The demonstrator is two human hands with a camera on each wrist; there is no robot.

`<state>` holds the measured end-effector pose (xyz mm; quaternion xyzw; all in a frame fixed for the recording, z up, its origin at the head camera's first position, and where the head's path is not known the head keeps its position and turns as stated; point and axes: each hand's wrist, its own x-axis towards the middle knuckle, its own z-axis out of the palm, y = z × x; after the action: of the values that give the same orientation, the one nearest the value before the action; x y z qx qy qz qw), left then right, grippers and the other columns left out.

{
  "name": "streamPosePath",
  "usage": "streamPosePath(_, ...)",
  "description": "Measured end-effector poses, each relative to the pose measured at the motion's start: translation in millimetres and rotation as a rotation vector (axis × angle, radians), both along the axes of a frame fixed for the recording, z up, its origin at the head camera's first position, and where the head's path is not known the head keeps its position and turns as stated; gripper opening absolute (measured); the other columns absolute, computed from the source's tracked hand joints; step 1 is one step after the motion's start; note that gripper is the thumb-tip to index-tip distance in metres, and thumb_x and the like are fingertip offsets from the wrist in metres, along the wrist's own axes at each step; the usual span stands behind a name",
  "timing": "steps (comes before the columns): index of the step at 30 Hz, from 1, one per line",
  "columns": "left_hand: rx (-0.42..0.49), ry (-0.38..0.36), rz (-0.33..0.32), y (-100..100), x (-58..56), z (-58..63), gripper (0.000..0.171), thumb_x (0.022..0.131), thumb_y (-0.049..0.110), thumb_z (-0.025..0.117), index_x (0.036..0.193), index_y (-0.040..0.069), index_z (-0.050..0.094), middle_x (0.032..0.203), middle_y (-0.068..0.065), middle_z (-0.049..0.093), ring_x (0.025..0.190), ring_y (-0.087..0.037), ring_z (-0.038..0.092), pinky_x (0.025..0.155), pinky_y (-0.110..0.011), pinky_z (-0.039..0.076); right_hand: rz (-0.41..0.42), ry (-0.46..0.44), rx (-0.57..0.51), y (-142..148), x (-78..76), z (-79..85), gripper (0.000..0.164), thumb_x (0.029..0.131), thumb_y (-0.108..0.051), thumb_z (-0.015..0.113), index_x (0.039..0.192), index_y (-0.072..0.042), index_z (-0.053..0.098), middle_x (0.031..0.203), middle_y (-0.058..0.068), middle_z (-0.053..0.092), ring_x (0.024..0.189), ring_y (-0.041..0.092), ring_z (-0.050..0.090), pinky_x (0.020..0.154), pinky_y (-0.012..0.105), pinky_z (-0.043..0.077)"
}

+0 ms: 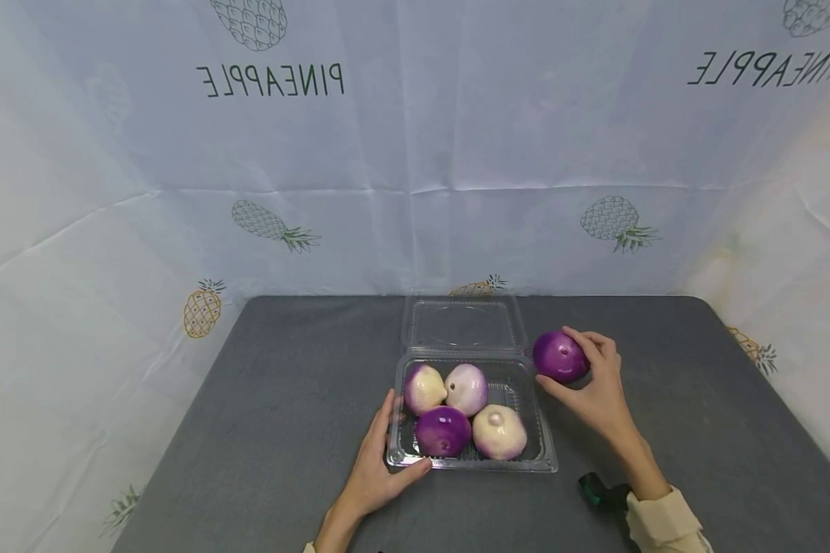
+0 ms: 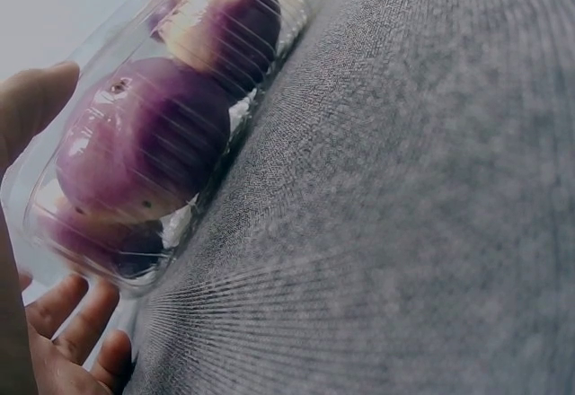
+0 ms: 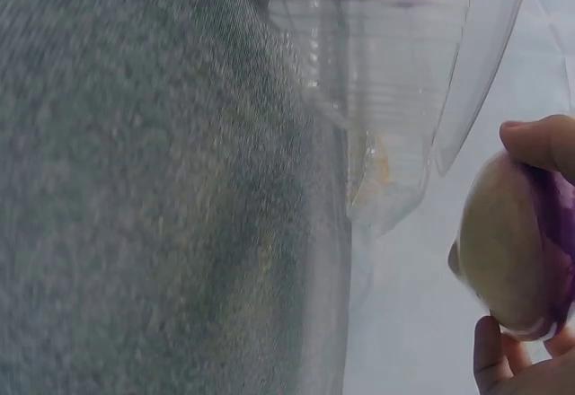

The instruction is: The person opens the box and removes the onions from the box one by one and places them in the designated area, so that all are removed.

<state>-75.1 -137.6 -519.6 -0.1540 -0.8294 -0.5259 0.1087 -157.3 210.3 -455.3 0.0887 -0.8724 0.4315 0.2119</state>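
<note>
A glossy, rounded purple onion with a pale underside (image 1: pixel 556 359) lies just to the right of a clear, rectangular plastic container (image 1: pixel 539 465), near its back right corner, where the thin transparent lid (image 1: pixel 463 326) lies folded back. The bare right hand (image 1: pixel 598 388), on the container's right, grips this onion between thumb and fingers and is the nearer hand to it. The bare left hand (image 1: pixel 376 468) rests at the container's front left corner, fingers extended along the left wall, thumb at the front edge, not clenched. In the right wrist view the gripped onion's pale, nubbed end faces the dark grey table (image 1: pixel 283 445), so its axis appears closer to upright than level; it shows apart from the container. Inside the container, a cream-and-purple onion (image 1: pixel 425 390) occupies the back left, a pale lilac onion (image 1: pixel 466 390) is beside it, a deep purple onion (image 1: pixel 443 432) lies in front of these, and a cream onion with a round nub (image 1: pixel 500 432) stands at the front right. The governing relation, by judgement, is sideways: the ribbed floor visible at the container's back right lies to the gripped onion's left and slightly nearer the person
</note>
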Motion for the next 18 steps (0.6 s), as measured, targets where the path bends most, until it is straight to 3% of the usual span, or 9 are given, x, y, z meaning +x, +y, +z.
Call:
streamPosePath(6,0.005,0.014,-0.004,0.2,-0.1,-1.5,0.113,0.072,0.03,0.088,0.162,0.004,0.023,0.152,-0.017,0.05,0.122,-0.023,0.058,0.086,-0.025,0.05,-0.037,-0.008,0.02,7.8,-2.7,-2.4,0.079,0.067,-0.006,0.09,0.138,0.001,0.056,0.135,0.029,0.041,0.119,0.044,0.032,0.085,0.054,0.03)
streamPosePath(18,0.012,0.005,-0.004,0.0,-0.7,-2.6,0.113,0.073,0.029,0.088,0.162,0.006,0.023,0.152,-0.017,0.05,0.123,-0.017,0.056,0.084,-0.025,0.049,-0.052,-0.036,0.094,22.6,-8.4,-8.4,0.076,0.069,-0.006,0.089,0.136,0.002,0.056,0.136,0.033,0.041,0.116,0.05,0.033,0.084,0.06,0.032)
